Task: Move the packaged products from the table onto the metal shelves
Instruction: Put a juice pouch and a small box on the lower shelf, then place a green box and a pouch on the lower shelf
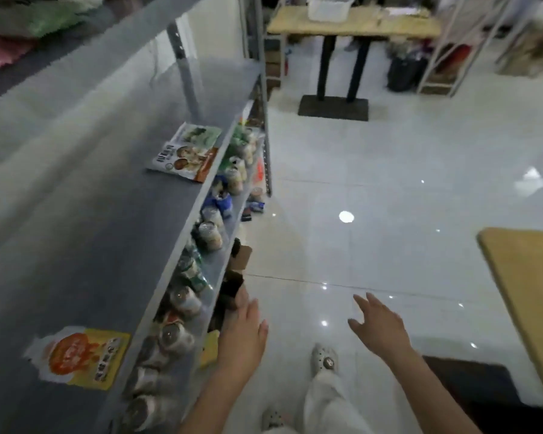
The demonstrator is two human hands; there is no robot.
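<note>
A grey metal shelf (85,233) runs along my left side. Two flat packets lie on it: a yellow and orange packet (82,358) close to me and a white packet with food pictures (187,153) further along. My left hand (243,335) hangs open beside the shelf's front edge, holding nothing. My right hand (381,325) is open over the floor, fingers spread, empty. A corner of the wooden table (527,296) shows at the right edge; no products are visible on it.
Lower shelf levels hold several jars and cans (185,270). Brown boxes (235,277) sit at floor level by the shelf. A second wooden table (351,25) with a white bin (328,7) stands at the back. Glossy tiled floor (373,198) lies between shelf and tables.
</note>
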